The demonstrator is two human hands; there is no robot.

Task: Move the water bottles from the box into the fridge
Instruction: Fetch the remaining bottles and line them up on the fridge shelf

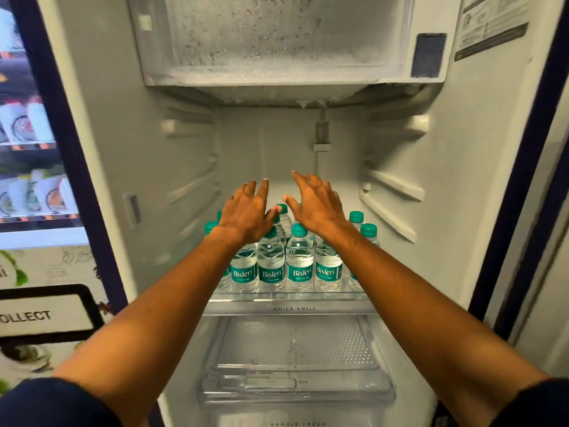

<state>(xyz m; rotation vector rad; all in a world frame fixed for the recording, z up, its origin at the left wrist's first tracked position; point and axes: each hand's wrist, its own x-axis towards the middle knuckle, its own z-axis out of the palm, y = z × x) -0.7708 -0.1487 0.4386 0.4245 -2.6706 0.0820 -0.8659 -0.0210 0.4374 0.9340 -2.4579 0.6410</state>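
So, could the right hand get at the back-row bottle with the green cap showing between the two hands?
Probably yes. The right hand is open and hovers above the bottles on the glass shelf, and that back-row cap sits just beside its thumb. Nothing lies between them; the neighbouring bottles stand close, though.

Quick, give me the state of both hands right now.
Left hand: open, fingers spread above the water bottles, holding nothing.
Right hand: open, holding nothing.

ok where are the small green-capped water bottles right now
In the head view, the small green-capped clear plastic water bottles stand clustered on the fridge's glass Quick Chill shelf, centre frame, under both open hands.
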